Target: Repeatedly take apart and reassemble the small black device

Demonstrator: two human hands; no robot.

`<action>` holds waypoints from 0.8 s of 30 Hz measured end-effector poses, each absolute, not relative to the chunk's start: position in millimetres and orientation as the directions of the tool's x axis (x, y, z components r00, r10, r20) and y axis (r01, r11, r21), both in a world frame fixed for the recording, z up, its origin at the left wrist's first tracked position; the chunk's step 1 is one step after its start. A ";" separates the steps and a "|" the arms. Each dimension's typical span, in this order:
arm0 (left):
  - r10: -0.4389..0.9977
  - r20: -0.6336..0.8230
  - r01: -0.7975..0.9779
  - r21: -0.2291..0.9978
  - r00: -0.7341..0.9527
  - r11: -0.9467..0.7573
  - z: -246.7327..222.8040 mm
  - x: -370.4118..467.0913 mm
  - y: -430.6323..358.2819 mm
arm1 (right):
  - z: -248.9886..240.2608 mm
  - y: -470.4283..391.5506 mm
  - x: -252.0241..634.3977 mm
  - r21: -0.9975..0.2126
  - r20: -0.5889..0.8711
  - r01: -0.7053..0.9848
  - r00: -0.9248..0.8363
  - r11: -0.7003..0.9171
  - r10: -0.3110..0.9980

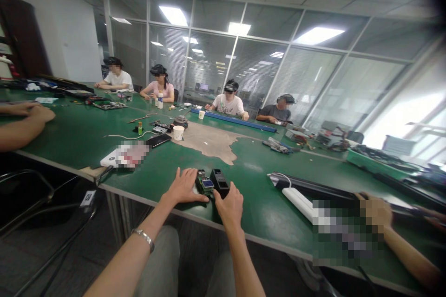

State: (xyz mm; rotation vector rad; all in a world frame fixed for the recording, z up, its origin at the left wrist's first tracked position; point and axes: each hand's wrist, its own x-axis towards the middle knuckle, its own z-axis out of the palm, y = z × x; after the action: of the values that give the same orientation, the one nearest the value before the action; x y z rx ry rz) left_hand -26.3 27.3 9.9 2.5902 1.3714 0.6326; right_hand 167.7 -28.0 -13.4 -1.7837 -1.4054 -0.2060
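A green circuit board [207, 184] with a small lit screen lies near the table's front edge. Just right of it is a black rectangular case [220, 179] with openings in its top. My left hand [185, 187] rests beside the board, fingers spread on the table and thumb stretched along the board's near side. Around the near end of the black case, my right hand [231, 203] has its thumb on the left and its curled fingers on the right. The fingertips' exact contact is partly hidden.
A paper cup [178, 132], a dark phone [158, 140] and a white power bank [116, 157] lie ahead left. To the right is a white power strip [298, 203], near another person's hand [376, 213]. Several people sit across the green table [258, 162].
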 end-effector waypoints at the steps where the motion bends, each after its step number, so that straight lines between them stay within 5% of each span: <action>1: 0.816 0.299 0.756 0.314 0.495 -0.574 9.3 -26.4 27.6 | -12.5 -28.0 168.2 -0.509 0.579 0.861 0.353 -0.012 0.735; 10: 0.806 0.358 0.745 0.326 0.472 -0.581 3.1 -25.6 30.5 | 24.6 -35.0 155.4 -0.772 0.438 0.629 0.416 0.096 0.797; 24: 0.807 0.293 0.729 0.349 0.512 -0.589 3.2 -31.2 31.3 | 37.0 -35.9 128.7 -0.611 0.524 0.782 0.284 0.122 0.803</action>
State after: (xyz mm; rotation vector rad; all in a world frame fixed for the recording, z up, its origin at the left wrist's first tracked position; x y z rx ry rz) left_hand -31.2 31.3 3.2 2.5700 1.3201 0.6427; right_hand 128.7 -35.9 37.0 -1.6375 -1.4792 0.0292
